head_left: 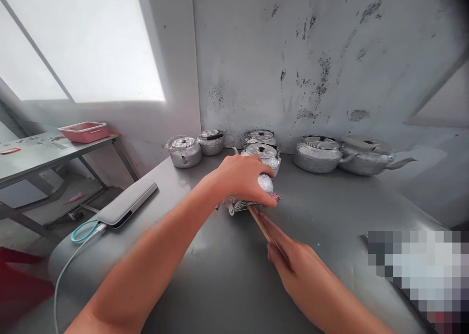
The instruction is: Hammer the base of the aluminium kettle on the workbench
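My left hand (247, 177) is closed over a small silvery metal pot, apparently a kettle (265, 183), at the middle of the table. The hand covers much of it. A cord-wrapped handle (242, 205) in pale and dark strands shows below the hand, beside a metal lug (230, 208). My right hand (293, 260) grips a thin wooden stick (263, 226) and points it up and left. Its far end meets the wrapped part under my left hand; the exact contact is hidden.
On the grey table (220, 275), several dented aluminium kettles (317, 155) stand along the stained wall. A power bank (126, 204) with a cable (69, 256) lies at left. A pink basket (86, 132) sits on another table. A blurred-out object (421, 270) lies at right.
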Tool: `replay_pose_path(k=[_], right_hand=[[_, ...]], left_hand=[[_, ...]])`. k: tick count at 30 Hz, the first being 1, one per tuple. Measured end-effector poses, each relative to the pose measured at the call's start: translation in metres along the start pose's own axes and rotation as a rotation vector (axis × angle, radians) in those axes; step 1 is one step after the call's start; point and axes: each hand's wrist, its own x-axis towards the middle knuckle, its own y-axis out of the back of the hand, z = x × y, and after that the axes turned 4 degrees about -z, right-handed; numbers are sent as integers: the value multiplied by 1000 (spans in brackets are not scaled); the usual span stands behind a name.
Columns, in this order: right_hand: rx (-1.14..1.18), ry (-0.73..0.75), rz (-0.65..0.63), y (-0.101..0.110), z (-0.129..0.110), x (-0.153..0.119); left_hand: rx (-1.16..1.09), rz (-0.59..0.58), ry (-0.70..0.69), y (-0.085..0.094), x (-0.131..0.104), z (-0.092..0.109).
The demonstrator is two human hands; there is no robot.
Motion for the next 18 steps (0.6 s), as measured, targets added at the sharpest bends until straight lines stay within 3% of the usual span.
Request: replay_pose_path(k=[18], right_hand=[[94,-6,89,-7,-1,-1]], left_hand=[[1,0,19,0,0,1]])
